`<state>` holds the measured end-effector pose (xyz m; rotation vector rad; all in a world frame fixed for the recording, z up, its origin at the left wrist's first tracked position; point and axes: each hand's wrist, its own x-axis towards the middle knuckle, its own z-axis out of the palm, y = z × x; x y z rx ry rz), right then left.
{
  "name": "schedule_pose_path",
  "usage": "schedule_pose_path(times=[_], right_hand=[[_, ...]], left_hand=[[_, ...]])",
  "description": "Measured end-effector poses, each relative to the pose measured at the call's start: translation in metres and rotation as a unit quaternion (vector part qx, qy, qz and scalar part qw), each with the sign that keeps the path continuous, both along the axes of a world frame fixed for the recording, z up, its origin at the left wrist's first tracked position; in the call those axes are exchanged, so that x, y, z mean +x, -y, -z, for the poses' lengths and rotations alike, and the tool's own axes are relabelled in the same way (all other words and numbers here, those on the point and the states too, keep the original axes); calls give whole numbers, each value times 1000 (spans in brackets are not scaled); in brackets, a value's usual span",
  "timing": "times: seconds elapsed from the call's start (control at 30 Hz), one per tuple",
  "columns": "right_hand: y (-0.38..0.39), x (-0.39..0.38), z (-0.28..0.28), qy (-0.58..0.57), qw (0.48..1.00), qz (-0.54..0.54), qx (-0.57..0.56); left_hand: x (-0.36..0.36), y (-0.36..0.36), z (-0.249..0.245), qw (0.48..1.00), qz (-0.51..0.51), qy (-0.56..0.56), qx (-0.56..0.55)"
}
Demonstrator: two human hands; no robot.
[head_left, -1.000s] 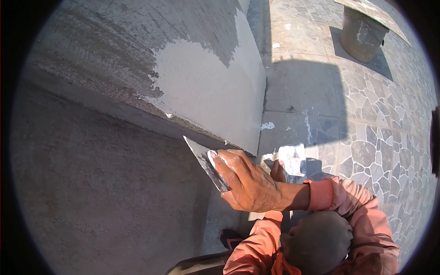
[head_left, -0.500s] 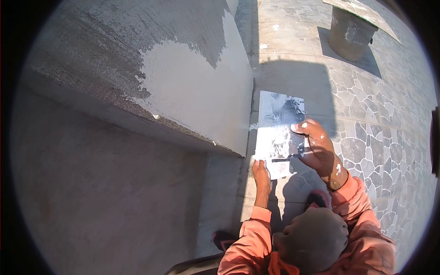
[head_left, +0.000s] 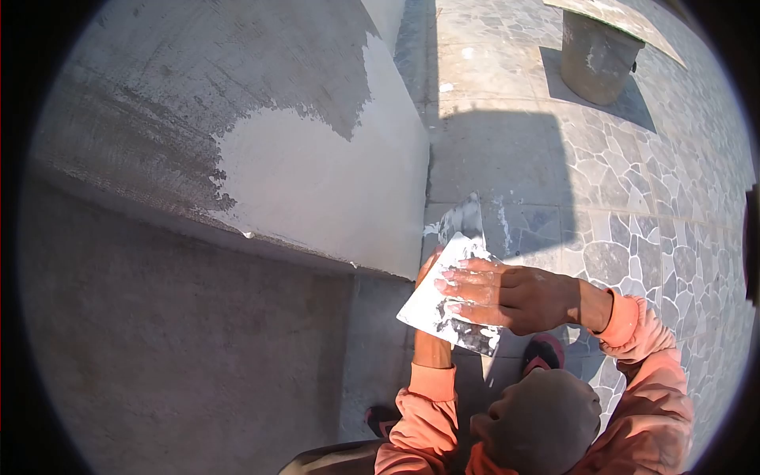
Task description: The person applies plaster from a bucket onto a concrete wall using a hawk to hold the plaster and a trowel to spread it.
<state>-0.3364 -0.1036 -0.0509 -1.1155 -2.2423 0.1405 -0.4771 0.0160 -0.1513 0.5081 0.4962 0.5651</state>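
A flat putty blade [head_left: 419, 310] smeared with white putty is in my right hand [head_left: 514, 297], its fingers stretched over the top face and the blade tilted. Underneath it my left hand [head_left: 428, 263] shows only some fingertips and the wrist; its grip is mostly covered. A second putty blade [head_left: 473, 212], also streaked white, sticks out beyond the first on the far side and appears to be in my left hand. To the left stands a low grey wall [head_left: 237, 55], with smooth white putty [head_left: 317, 178] spread over its near corner.
A bucket [head_left: 598, 59] with a board [head_left: 633, 24] across its top stands on the stone-patterned paving [head_left: 613, 261] at the back right. White splashes dot the floor beside the wall. My shoes [head_left: 544, 351] show below my arms.
The right-hand blade has turned and tilted, moving down and left across my left hand. My right fingers now lie over its face. The second blade shows farther up, beyond the first.
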Motion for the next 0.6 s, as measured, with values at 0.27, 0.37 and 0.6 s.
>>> schedule_pose_path(times=[0.27,0.37,0.6], right_hand=[[10,22,27,50,999,-9,-3],[18,35,43,101,991,4,-83],[28,85,54,125,975,140,-116]], left_hand=[[5,-1,-20,993,-7,-105,56],[9,1,-14,991,-23,-114,68],[10,-6,0,997,-9,-54,48]])
